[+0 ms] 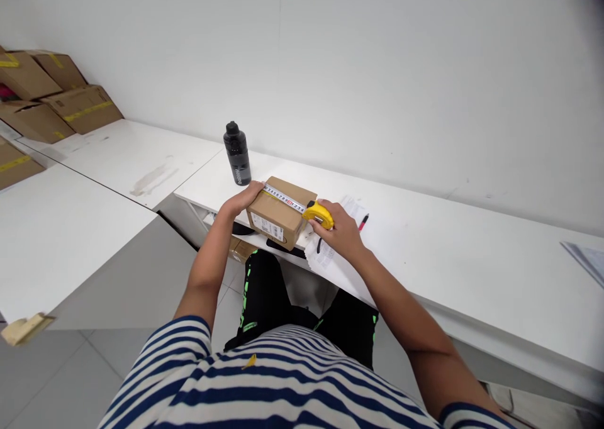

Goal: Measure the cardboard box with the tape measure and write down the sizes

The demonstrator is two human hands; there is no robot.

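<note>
A small brown cardboard box (pixel 268 210) with a white label on its front side sits at the front edge of the white table. Across its top lies the pulled-out blade of a yellow tape measure (pixel 319 214). My right hand (pixel 340 233) is closed around the tape measure's case at the box's right end. At the left end, my left hand (pixel 246 197) has its fingers closed at the box's top edge, where the blade's tip is. The fingertips there hold the blade's end against the box; the tip itself is hidden.
A dark water bottle (pixel 237 155) stands behind the box. Papers (pixel 321 253) and a red-and-black pen (pixel 363 222) lie by my right hand. Brown boxes (pixel 85 108) are stacked at the far left. More papers (pixel 585 259) lie at the table's right end.
</note>
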